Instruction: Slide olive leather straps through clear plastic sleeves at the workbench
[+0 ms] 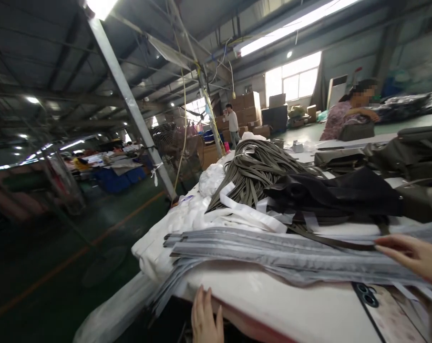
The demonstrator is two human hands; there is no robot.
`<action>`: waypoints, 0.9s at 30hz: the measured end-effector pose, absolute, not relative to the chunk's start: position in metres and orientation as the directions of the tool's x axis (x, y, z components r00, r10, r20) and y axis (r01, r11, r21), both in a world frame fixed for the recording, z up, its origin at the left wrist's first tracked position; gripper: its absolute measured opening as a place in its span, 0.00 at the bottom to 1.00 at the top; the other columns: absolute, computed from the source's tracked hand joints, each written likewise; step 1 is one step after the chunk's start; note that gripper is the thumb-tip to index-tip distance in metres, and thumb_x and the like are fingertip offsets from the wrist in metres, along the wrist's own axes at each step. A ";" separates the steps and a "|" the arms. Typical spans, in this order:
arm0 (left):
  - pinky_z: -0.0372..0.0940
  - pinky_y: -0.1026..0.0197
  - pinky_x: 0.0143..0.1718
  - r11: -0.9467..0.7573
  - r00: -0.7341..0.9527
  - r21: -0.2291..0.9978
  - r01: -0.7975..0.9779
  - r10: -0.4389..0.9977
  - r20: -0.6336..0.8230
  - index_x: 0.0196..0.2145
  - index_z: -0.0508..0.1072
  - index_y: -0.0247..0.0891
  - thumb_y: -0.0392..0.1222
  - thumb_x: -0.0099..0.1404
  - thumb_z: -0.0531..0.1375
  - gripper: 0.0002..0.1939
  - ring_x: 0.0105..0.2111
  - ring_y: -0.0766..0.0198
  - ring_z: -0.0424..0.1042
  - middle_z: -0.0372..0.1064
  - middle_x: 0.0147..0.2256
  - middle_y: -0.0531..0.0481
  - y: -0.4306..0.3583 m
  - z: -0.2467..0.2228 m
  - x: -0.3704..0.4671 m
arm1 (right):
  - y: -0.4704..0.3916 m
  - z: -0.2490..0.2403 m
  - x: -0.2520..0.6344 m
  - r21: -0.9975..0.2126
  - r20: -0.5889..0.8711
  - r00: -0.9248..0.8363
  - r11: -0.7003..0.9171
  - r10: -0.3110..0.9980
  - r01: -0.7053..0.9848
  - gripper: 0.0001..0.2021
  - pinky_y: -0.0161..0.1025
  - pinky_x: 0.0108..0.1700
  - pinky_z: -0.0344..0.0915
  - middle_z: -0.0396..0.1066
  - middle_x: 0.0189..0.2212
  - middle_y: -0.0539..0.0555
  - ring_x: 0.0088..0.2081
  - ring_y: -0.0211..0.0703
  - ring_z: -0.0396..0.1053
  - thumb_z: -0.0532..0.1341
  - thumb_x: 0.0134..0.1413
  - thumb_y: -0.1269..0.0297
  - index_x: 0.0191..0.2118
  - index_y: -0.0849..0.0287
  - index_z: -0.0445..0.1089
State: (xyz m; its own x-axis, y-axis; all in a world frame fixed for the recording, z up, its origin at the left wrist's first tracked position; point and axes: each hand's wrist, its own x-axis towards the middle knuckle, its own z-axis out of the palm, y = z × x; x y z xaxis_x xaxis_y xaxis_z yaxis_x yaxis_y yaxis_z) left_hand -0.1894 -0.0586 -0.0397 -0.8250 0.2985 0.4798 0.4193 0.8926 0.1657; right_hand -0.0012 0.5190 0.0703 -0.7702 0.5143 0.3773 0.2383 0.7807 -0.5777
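Note:
My right hand (pixel 418 257), at the right edge of the view, pinches the end of a dark olive strap (pixel 339 242) that runs leftward over a stack of grey fabric strips (pixel 237 245). Fingers stretched out, my left hand (pixel 206 317) rests at the near edge of the white table (pixel 273 290) and holds nothing. Behind the strips lie a dark folded cloth piece (pixel 334 193) and a big bundle of olive straps (pixel 255 166). White ribbon (pixel 250 209) lies loosely in front of that bundle.
A phone (pixel 391 309) lies at the near right of the table. White padding (pixel 173 224) hangs over the left edge. Olive bags (pixel 409 152) are piled at the right, where a person (pixel 348 114) sits. A slanted metal post (pixel 130 100) stands left of the table.

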 end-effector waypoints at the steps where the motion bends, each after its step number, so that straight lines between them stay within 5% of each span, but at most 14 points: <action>1: 0.65 0.39 0.60 0.891 -0.842 0.186 0.413 0.295 0.452 0.58 0.68 0.24 0.43 0.72 0.44 0.26 0.62 0.40 0.63 0.62 0.61 0.26 -0.066 -0.036 -0.194 | 0.486 0.067 -0.013 -0.588 0.289 -0.843 0.779 0.453 0.217 0.11 0.49 0.36 0.72 0.79 0.39 0.65 0.35 0.56 0.77 0.65 0.50 0.47 0.35 0.45 0.80; 5: 0.62 0.40 0.63 0.870 -0.905 0.297 0.394 0.312 0.289 0.53 0.73 0.28 0.44 0.72 0.43 0.26 0.62 0.43 0.64 0.66 0.59 0.31 -0.095 -0.007 -0.235 | 0.373 0.053 -0.040 -0.422 0.248 -0.948 0.903 0.199 0.080 0.16 0.54 0.58 0.68 0.72 0.54 0.62 0.54 0.59 0.71 0.61 0.54 0.54 0.48 0.49 0.76; 8: 0.63 0.43 0.61 0.846 -0.925 0.375 0.379 0.338 0.171 0.49 0.74 0.32 0.41 0.73 0.47 0.19 0.57 0.51 0.70 0.73 0.54 0.37 -0.109 0.016 -0.280 | 0.320 0.037 -0.050 -0.299 0.209 -0.973 0.954 0.098 0.031 0.24 0.57 0.64 0.61 0.63 0.63 0.61 0.63 0.59 0.62 0.60 0.53 0.59 0.57 0.55 0.70; 16: 0.68 0.46 0.53 0.805 -0.946 0.521 0.286 0.323 0.020 0.39 0.76 0.34 0.42 0.69 0.60 0.09 0.45 0.57 0.76 0.78 0.41 0.46 -0.106 0.055 -0.348 | 0.275 0.014 -0.068 -0.259 0.206 -0.962 0.958 0.180 0.124 0.27 0.59 0.64 0.60 0.63 0.62 0.66 0.63 0.61 0.62 0.58 0.55 0.63 0.60 0.63 0.67; 19: 0.67 0.47 0.52 0.811 -0.982 0.554 0.188 0.161 0.097 0.40 0.75 0.35 0.45 0.69 0.57 0.11 0.45 0.56 0.75 0.77 0.41 0.45 -0.113 0.056 -0.322 | 0.269 0.023 -0.057 -0.255 0.217 -0.962 0.961 0.164 0.107 0.23 0.60 0.63 0.62 0.65 0.61 0.67 0.61 0.62 0.64 0.59 0.56 0.62 0.56 0.63 0.71; 23: 0.63 0.40 0.56 0.769 -0.932 0.625 -0.132 -0.311 0.186 0.46 0.67 0.27 0.50 0.71 0.40 0.25 0.53 0.41 0.69 0.70 0.47 0.26 -0.126 0.027 -0.265 | 0.244 0.039 -0.033 -0.320 0.266 -0.961 0.947 0.078 -0.011 0.15 0.55 0.60 0.68 0.68 0.60 0.59 0.60 0.57 0.66 0.57 0.61 0.58 0.51 0.50 0.75; 27: 0.72 0.40 0.46 0.694 -0.956 0.691 -0.202 -0.293 0.014 0.35 0.72 0.34 0.61 0.57 0.54 0.25 0.43 0.36 0.76 0.76 0.39 0.29 -0.121 -0.021 -0.235 | 0.212 0.048 -0.023 -0.361 0.222 -0.970 0.916 -0.098 -0.175 0.12 0.45 0.54 0.74 0.73 0.54 0.56 0.55 0.54 0.72 0.59 0.60 0.61 0.46 0.46 0.77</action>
